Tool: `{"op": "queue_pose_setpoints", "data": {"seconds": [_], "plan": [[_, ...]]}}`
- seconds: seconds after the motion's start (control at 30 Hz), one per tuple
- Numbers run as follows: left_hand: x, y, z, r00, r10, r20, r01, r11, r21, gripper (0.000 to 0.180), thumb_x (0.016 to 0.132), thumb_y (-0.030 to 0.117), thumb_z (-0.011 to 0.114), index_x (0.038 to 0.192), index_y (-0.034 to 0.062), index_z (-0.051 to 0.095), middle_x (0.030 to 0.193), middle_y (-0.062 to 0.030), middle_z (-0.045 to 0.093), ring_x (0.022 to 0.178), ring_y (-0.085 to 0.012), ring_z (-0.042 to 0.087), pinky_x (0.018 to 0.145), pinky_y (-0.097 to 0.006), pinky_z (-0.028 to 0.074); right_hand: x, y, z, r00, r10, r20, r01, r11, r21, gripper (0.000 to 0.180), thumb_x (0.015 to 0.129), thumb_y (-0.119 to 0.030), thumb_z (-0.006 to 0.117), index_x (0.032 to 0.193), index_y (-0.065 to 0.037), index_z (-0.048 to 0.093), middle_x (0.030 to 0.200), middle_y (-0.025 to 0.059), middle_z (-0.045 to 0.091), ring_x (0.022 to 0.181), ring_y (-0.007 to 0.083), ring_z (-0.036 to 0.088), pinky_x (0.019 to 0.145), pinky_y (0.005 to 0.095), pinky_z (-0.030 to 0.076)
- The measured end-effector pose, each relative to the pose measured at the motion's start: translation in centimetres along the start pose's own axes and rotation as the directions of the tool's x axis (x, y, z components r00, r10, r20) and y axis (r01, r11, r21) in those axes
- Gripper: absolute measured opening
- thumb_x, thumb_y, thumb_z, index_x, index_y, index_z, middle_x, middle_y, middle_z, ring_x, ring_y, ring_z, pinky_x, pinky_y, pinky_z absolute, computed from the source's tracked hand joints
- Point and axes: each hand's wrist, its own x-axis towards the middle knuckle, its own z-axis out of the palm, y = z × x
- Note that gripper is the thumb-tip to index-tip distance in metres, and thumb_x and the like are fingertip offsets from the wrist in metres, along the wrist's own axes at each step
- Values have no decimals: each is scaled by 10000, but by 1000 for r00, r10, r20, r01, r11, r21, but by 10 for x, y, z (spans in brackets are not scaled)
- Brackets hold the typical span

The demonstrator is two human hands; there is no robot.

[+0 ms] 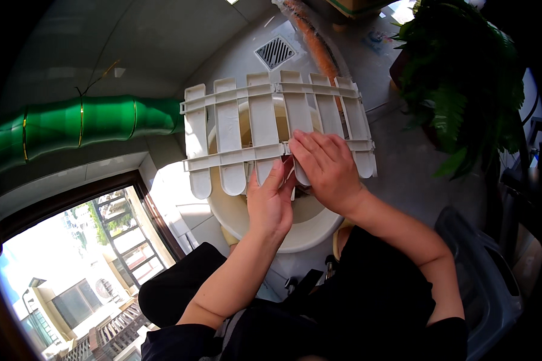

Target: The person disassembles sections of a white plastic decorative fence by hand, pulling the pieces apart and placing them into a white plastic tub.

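Observation:
A white plastic picket fence [228, 135] with rounded slats and two cross rails lies across the top of a round cream tub [310, 231]. Clips show on both rails near the middle, where two sections seem to meet. My left hand [270, 201] pinches the fence's near edge just below the lower rail, thumb in front and fingers partly hidden behind it. From the right, my right hand [325, 162] lies over a slat and the lower rail beside the clip, fingers pressed together and curled on it. Small items inside the tub are mostly covered by the slats and hands.
A green segmented tube [102, 123] with gold bands runs along the left wall. Beyond the fence are a floor drain [276, 53] and an orange item in clear wrap [310, 36]. A leafy plant [457, 78] and a grey plastic chair [485, 283] stand right; a window [78, 259] is left.

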Motion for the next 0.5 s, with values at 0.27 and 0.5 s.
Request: {"op": "queue_pose_setpoints", "data": {"seconds": [0.27,0.5], "plan": [[-5,1,3,938,342,57,-337,863,377,322,906,50,486,1209,-37,419,1104,-129,554,994,-182,570,867,-301,484,4,-4,-1,1000,-30,-3,30,999,-19,340,753,-134,543,1079,-40,567,1078,82,584,998,205,533,838,363,408],[-2,6,-5,905,377,195,-425,794,436,310,906,35,483,1196,-60,430,1108,-122,551,966,-174,575,869,-302,487,9,3,-11,997,-45,64,40,996,74,358,700,-105,575,1052,-46,601,1060,57,603,952,199,551,822,367,417]]}}
